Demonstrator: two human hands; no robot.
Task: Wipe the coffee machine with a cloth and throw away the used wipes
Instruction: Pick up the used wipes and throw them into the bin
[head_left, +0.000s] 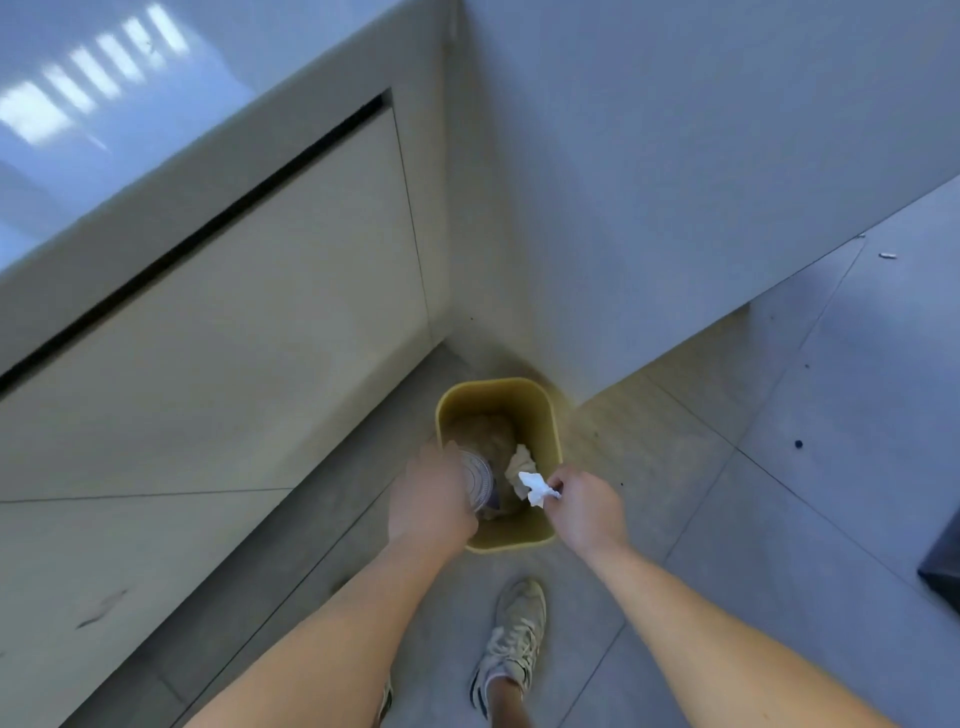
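Both hands (511, 501) clenched — arms outstretched

Head camera, single view: wide-angle, faces steeply down from standing height onto yellow bin (550, 415) in floor corner; both forearms enter from bottom edge.

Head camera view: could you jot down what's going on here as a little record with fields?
place: tiled floor corner beside a cabinet
bin: yellow bin on the floor, open top, crumpled paper already inside
left hand: left hand grips a round lidded cup above the bin's opening
right hand: right hand pinches a crumpled white wipe over the bin
wipe: held, not yet dropped
feet: one sneaker behind the bin
coffee machine: not in view
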